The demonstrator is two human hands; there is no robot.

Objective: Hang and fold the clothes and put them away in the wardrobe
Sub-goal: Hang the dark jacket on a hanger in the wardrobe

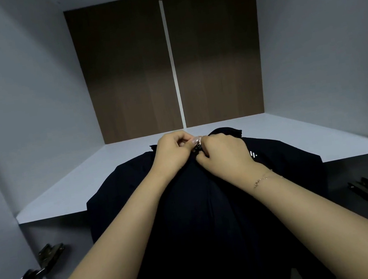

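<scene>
Two bare forearms reaching forward over dark jacket [190,222] draped across white wardrobe shelf [66,190] front edge, left hand [173,151] and right hand [225,156] both pinching zipper pull [198,147] at collar, open shelf either side, brown back panel [125,71] behind, door hinges [42,268] below shelf.

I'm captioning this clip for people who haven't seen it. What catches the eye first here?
Two hands meet at the middle of the picture: the left hand and right hand pinch the zipper at the collar of a dark jacket. The jacket lies over the front edge of a white wardrobe shelf, with brown back panels behind.
</scene>
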